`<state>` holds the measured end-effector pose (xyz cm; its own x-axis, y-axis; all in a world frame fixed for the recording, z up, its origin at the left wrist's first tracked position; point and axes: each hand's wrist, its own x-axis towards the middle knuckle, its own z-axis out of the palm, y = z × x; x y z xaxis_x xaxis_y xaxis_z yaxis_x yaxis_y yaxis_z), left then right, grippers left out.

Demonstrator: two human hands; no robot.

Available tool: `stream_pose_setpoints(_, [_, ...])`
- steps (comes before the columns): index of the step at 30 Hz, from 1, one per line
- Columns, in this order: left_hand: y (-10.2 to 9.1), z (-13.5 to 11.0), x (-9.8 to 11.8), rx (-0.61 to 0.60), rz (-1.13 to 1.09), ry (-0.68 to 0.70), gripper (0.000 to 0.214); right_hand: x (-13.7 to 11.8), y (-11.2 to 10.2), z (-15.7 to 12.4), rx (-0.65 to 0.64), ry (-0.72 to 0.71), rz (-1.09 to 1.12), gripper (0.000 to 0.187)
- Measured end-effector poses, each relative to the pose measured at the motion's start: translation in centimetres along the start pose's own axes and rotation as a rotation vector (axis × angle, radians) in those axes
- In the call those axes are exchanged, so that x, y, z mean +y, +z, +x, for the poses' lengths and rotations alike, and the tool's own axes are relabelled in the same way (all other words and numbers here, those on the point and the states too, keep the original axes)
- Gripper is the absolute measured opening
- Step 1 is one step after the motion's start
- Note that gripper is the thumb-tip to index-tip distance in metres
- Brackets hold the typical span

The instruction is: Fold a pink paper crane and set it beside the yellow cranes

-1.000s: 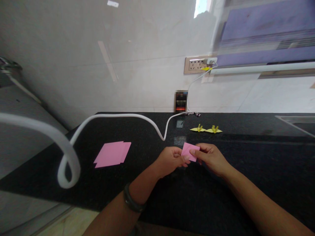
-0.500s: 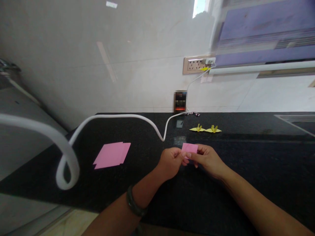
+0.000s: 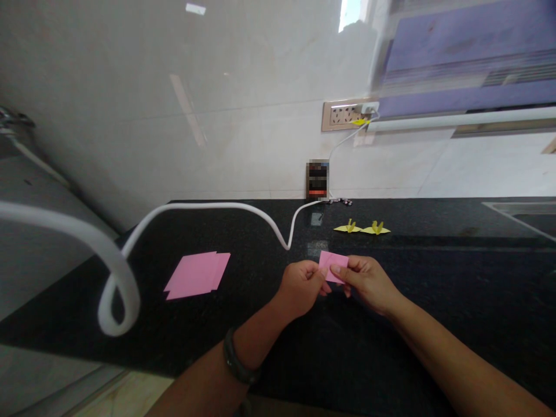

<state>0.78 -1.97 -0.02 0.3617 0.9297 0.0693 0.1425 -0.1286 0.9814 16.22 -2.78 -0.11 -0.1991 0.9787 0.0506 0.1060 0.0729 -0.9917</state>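
A small pink square of folded paper (image 3: 330,262) is held above the dark countertop. My left hand (image 3: 304,285) pinches its left edge between thumb and fingers. On the right side, my right hand (image 3: 364,279) grips it, thumb lying across the front and fingers behind. The fingers behind the paper are partly hidden. Beyond my hands, two yellow folded-paper figures (image 3: 376,229) stand side by side. Larger pink paper sheets (image 3: 193,275) lie overlapping on the counter to the left of my hands.
A thick white hose or cable (image 3: 208,205) loops over the counter's left side. Against the tiled wall leans a phone-like device (image 3: 317,180), its screen blurred, with a thin cable up to a wall socket (image 3: 343,115). At the far right is a sink edge (image 3: 516,220).
My right thumb has shifted up slightly on the pink paper. The paper has tilted a little, and both hands stay nearly in place.
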Motion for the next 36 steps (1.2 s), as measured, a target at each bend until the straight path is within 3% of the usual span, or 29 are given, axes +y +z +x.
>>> stream_pose_setpoints(9, [-0.1,0.0,0.4,-0.003,-0.003,-0.019,0.027,0.3,0.2,0.1,0.028,0.016,0.068,0.04])
stream_pose_setpoints(16, [-0.2,0.1,0.2,-0.003,0.043,0.005,0.027,-0.2,-0.6,0.2,0.057,-0.028,-0.026,0.024])
stream_pose_setpoints(22, [-0.9,0.8,0.2,0.152,-0.129,-0.025,0.025,-0.6,-0.5,-0.1,0.133,-0.296,-0.296,0.014])
stream_pose_setpoints(26, [-1.0,0.9,0.5,0.027,-0.422,-0.158,0.04,-0.1,-0.2,-0.3,0.21,-0.47,-0.395,0.01])
stream_pose_setpoints(29, [-1.0,0.7,0.5,-0.068,-0.537,-0.182,0.04,0.3,-0.3,-0.1,0.213,-0.55,-0.455,0.013])
stream_pose_setpoints(36, [-0.9,0.9,0.3,0.051,-0.576,-0.173,0.035,0.0,-0.2,-0.3,0.325,-0.606,-0.592,0.024])
